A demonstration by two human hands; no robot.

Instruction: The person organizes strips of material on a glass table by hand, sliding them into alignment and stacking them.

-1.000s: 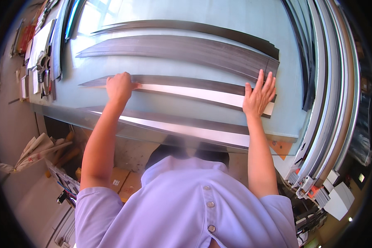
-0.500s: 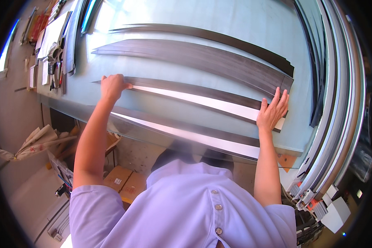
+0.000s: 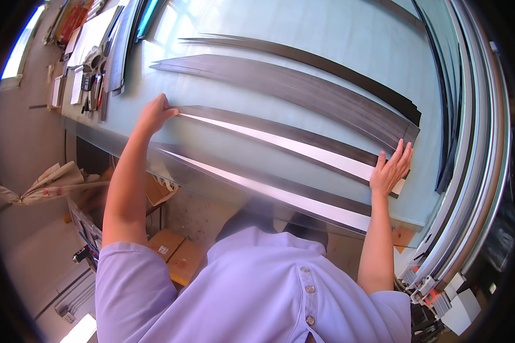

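Across the pale glass-like tabletop (image 3: 349,108) lies a long dark grey strip (image 3: 252,119), with a narrow white tapering band (image 3: 303,146) along it. My left hand (image 3: 156,113) is closed in a pinch at the strip's thin left end, and hides the tip. At the wide right end my right hand (image 3: 391,168) rests with fingers spread, over the dark and white layers. Its fingertips reach the corner of a stack of wider grey strips (image 3: 280,83). Beyond that lies a stack of narrow dark strips (image 3: 326,68).
A similar dark-and-white band (image 3: 269,188) shows along the near edge, perhaps a reflection. Metal rails (image 3: 486,143) run down the right side. Scissors (image 3: 92,59), pens and papers lie at the far left. A cardboard box (image 3: 177,254) sits below.
The view has shifted, so the table appears lower and further right. My left hand has moved over the strip's tip, which stuck out past it before. My right hand stays at the wide end.
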